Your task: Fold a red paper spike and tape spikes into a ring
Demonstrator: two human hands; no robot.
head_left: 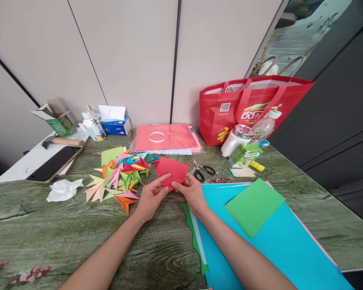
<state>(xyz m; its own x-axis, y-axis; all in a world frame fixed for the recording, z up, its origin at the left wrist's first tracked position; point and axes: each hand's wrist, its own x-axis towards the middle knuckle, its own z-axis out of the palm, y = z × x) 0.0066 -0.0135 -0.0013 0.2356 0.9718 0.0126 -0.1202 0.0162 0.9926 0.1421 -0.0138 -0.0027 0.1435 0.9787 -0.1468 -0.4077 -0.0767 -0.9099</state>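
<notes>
Between both hands, above the table, is a partly folded piece of red paper point(173, 166). My left hand point(151, 197) grips its lower left edge, thumb and fingers closed on it. My right hand point(192, 193) pinches the lower right edge, with the thumb pressed on the front. Just left of the paper lies a heap of folded paper pieces point(121, 177) in several colours. A green paper square point(254, 207) rests on large blue sheets point(278, 245), partly under my right forearm.
Scissors point(203, 169) lie behind my right hand. At the back are a packet of red paper point(169, 137), a red bag point(218, 121), a white mug point(234, 143) and a green box point(245, 155). Crumpled tissue point(64, 190), a phone point(50, 163) and a hammer point(63, 141) sit left.
</notes>
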